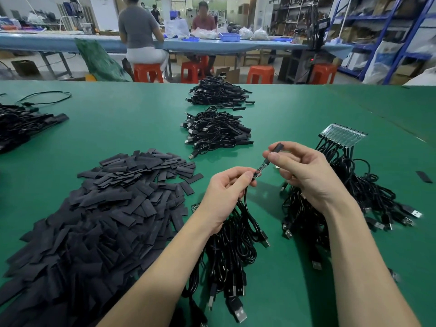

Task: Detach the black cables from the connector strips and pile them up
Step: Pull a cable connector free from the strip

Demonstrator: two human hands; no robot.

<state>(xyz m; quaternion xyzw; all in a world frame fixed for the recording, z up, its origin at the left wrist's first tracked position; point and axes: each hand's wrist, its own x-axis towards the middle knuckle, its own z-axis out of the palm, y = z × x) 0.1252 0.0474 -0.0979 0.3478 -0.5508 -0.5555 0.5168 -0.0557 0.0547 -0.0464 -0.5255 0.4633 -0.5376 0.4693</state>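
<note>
Head view: on the green worktop (306,109), both hands meet just right of centre. The left hand (226,197) has its grip clenched on a black cable (246,201), thumb and forefinger pinching it just below a small circuit end (259,172) whose detail is too blurred to read. The right hand (304,168) pinches a short black sleeve piece (276,148) at the upper end of that same cable; whether the sleeve is sliding on or off cannot be told.

The held cable hangs down into a bundle of black USB cables (231,251) at 6 o'clock, partly hidden under the left forearm. At 3 o'clock a second tangle of cables (361,192) runs up to a clear connector strip (343,134); the right wrist covers its near side.

A large heap of flat black sleeve pieces (106,223) fills 8 o'clock and is cut off by the bottom edge. Two finished cable piles lie toward 12 o'clock, the nearer (217,133) and the farther (219,92). Another dark pile (21,126) at 10 o'clock is cut by the left edge. One loose sleeve piece (424,177) lies at 3 o'clock.
</note>
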